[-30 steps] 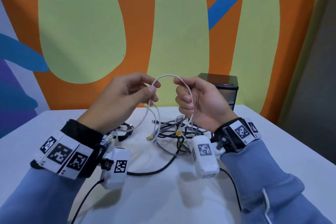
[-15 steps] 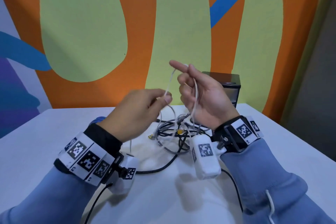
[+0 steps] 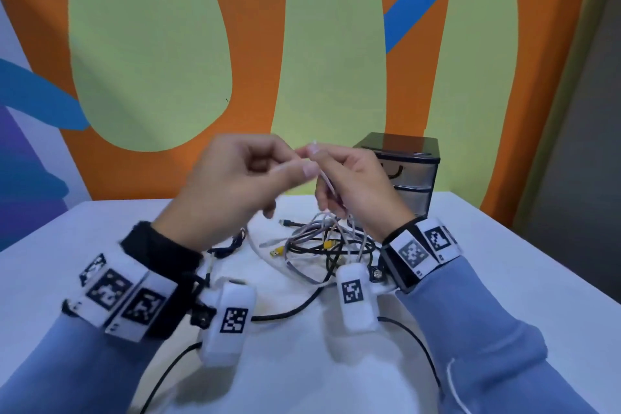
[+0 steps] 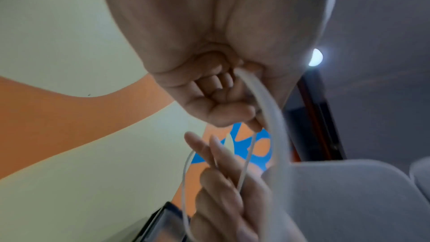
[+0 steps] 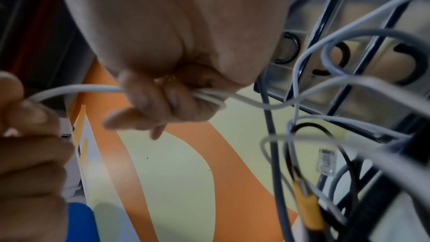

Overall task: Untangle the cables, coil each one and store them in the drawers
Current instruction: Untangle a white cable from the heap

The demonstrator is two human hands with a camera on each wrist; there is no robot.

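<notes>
Above the tangle [image 3: 322, 245] on the desk [image 3: 100, 239], a white cable [image 3: 327, 185] is pinched by the left hand [image 3: 235, 188] between thumb and fingers. Several loops of it are gripped in the curled right hand [image 3: 353, 185]. Right of the tangle stands the drawer unit [image 3: 408, 175]. Each new loop is best matched to those held, without tugging the knotted cables.

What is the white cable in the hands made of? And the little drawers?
White cable: looks like soft, smooth plastic or rubber, since it bends into loops without kinking. Drawers: probably hard plastic, with see-through fronts, a shiny black frame and dark curved handles.
</notes>
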